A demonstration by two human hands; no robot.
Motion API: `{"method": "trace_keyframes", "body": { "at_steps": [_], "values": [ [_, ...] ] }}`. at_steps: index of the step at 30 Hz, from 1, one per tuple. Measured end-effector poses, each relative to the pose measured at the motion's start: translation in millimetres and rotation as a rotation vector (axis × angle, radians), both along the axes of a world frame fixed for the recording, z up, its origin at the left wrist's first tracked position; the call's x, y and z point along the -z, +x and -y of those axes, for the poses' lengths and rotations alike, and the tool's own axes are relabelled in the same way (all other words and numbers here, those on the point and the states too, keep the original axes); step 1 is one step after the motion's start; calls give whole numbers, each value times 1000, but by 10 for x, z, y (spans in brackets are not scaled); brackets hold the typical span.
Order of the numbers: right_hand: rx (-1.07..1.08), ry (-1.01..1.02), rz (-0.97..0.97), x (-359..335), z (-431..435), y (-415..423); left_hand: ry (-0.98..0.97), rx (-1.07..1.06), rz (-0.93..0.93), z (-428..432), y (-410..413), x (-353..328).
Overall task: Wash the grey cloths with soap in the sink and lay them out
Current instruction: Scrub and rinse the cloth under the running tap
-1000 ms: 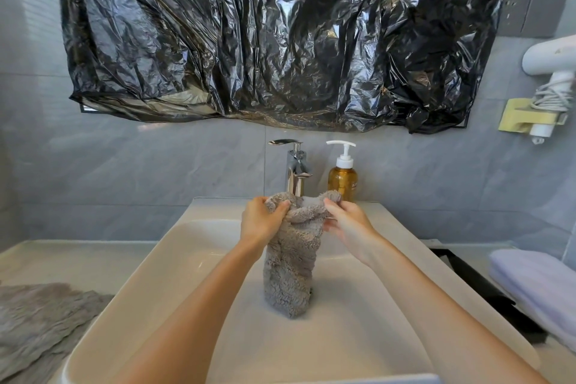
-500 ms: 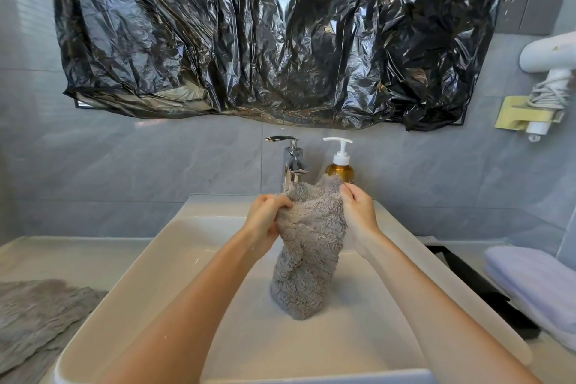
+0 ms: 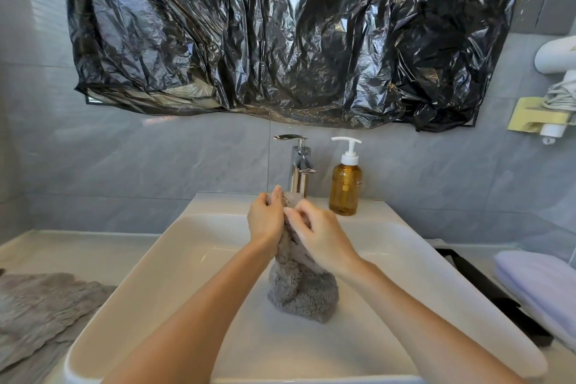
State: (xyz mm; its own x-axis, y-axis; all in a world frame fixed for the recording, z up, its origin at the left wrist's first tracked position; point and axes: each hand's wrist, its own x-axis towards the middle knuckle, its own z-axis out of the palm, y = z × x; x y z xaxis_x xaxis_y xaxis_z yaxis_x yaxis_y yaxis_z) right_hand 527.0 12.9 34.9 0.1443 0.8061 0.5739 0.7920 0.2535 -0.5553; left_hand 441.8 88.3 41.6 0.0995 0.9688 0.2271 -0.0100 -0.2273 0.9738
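A fluffy grey cloth [image 3: 300, 293] hangs bunched over the white sink [image 3: 174, 246], its lower end touching the basin floor. My left hand [image 3: 265, 218] grips the cloth's top, just in front of the chrome tap [image 3: 298, 165]. My right hand [image 3: 321, 237] grips the cloth right beside it, fingers curled over the fabric and slightly blurred. An amber soap bottle with a white pump [image 3: 345, 184] stands on the sink's back ledge to the right of the tap. Another grey cloth [image 3: 40, 315] lies spread on the counter at the left.
A black plastic sheet [image 3: 280, 34] covers the wall above the tap. At the right, a folded pale lilac towel [image 3: 542, 287] lies on the counter beside a black object [image 3: 486, 290]. A white hair dryer [image 3: 558, 72] hangs on the right wall.
My hands have come together on the cloth's top and dropped lower. The right hand has slid across toward the left one, bunching the cloth narrower.
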Motion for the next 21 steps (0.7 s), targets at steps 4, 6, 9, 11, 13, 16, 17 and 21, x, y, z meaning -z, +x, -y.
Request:
{"method": "trace_keyframes", "body": {
  "at_steps": [4,6,9,11,13,16,17,21],
  "values": [
    [166,-29,-146,26,-119,18,93,118,-26,210,99,28],
    [168,-19,-176,48,-90,-19,84,90,-29,205,125,-6],
    [117,-39,-235,45,-74,-41,59,79,-8,184,129,-3],
    [160,-14,-338,0,-107,15,71,152,-45,238,151,22],
    [212,11,-319,-9,-117,-26,68,162,-50,249,131,8],
    [133,-10,-225,18,-70,-162,0,61,22,141,71,-29],
    [146,-15,-237,8,-90,-138,-4,74,22,173,69,-21],
    [284,-46,-240,-10,-167,28,110,99,-37,436,169,-48]
  ]
}}
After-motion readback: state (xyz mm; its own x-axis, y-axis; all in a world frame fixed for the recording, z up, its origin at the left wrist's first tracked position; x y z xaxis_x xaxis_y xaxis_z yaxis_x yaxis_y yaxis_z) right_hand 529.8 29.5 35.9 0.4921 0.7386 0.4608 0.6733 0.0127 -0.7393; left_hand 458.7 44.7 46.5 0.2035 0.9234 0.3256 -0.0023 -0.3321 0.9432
